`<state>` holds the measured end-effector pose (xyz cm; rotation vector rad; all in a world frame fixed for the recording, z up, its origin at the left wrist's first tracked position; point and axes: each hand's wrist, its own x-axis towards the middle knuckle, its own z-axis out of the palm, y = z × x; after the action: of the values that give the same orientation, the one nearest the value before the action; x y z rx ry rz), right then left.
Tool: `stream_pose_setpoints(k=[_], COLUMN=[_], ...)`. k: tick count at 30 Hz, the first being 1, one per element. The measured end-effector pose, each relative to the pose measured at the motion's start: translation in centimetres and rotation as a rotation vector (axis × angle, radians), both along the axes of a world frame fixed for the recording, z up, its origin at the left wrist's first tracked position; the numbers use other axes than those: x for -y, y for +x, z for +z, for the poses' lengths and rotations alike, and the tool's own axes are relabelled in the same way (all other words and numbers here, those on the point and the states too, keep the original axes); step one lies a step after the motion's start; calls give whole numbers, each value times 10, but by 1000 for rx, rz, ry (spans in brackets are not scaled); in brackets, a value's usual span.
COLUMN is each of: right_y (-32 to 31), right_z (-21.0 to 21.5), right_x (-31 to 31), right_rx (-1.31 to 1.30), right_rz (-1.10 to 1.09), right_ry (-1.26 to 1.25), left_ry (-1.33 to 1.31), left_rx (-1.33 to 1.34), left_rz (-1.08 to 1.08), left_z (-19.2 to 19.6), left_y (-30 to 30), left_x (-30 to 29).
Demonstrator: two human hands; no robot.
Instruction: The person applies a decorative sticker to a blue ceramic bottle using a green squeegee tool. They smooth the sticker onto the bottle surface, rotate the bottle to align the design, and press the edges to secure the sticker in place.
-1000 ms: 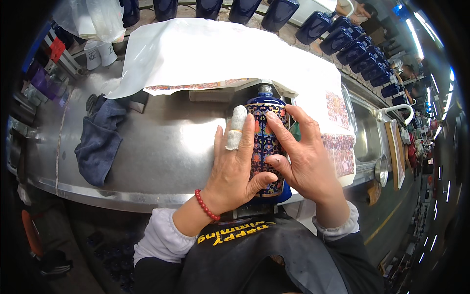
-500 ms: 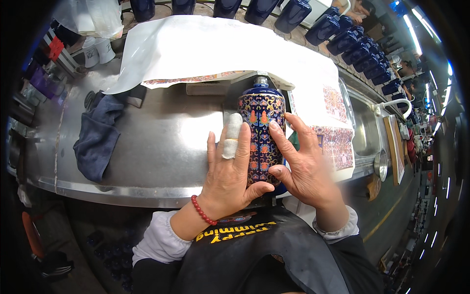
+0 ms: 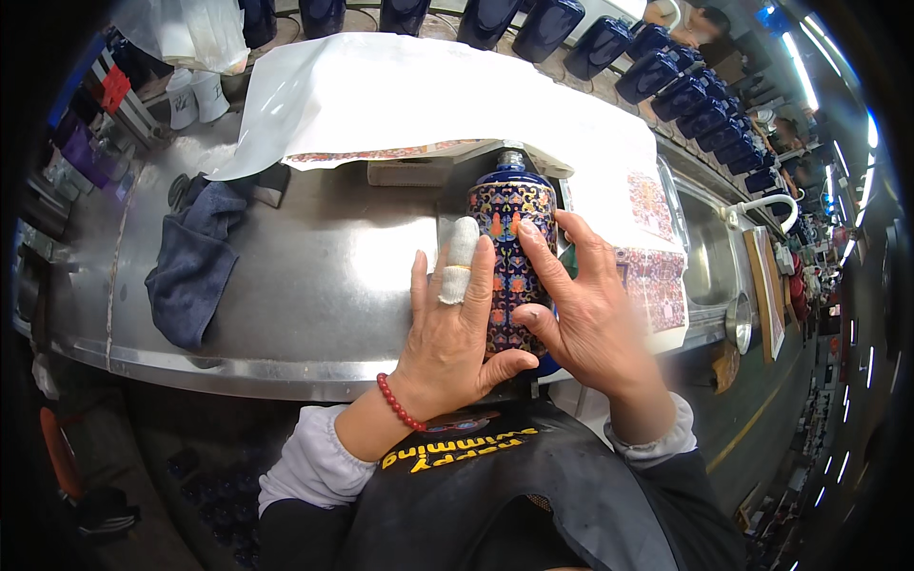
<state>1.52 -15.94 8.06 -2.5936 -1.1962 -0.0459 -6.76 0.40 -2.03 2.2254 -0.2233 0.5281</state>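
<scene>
A dark blue bottle (image 3: 507, 202) with a glossy shoulder and a short neck stands or leans in front of me, neck pointing away. A printed floral covering in orange, gold and blue wraps its body. Along its left side lies my left hand (image 3: 443, 328), fingers stretched out, thumb near the bottle's base. One finger of that hand wears a pale cloth finger cover (image 3: 459, 259). My right hand (image 3: 592, 319) is spread over the right side, its index fingertip and thumb on the patterned face. The bottle's underside and support are hidden.
A large white sheet (image 3: 381, 95) spans the back of the metal worktop (image 3: 324, 314); printed pattern sheets (image 3: 652, 285) lie at right. A blue cloth (image 3: 195, 266) rests at left. Several blue bottles (image 3: 600, 46) line the back. A sink (image 3: 706, 252) with a white tap (image 3: 766, 202) is at right.
My right index finger and thumb have slid a little up and left over the bottle's patterned face. The row of blue bottles behind has shifted left. My left hand stays along the side.
</scene>
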Motion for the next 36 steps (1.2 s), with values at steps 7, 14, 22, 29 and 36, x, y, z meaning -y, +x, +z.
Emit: stream_pose_setpoints(k=[7,14,22,29,36], right_y=[-4,-4,-7,-34,-35], right_z=[-2,-2,-3,-18,-19], right_x=[5,1,15,31,30], right_rx=[-42,-28,-82,-80,-74], right_rz=[-43,-26,4,19,38], right_ry=[25,6,66,-20,11], left_ry=[-92,-23,-103,50,60], left_rx=[-38,5,-110,-45,-15], left_rz=[-29,7,-60,0,10], left_z=[-3,1,-3,-6,-6], left_y=[-2,-1,-14,-28,-27], left_x=[-3,1,-5,8,9])
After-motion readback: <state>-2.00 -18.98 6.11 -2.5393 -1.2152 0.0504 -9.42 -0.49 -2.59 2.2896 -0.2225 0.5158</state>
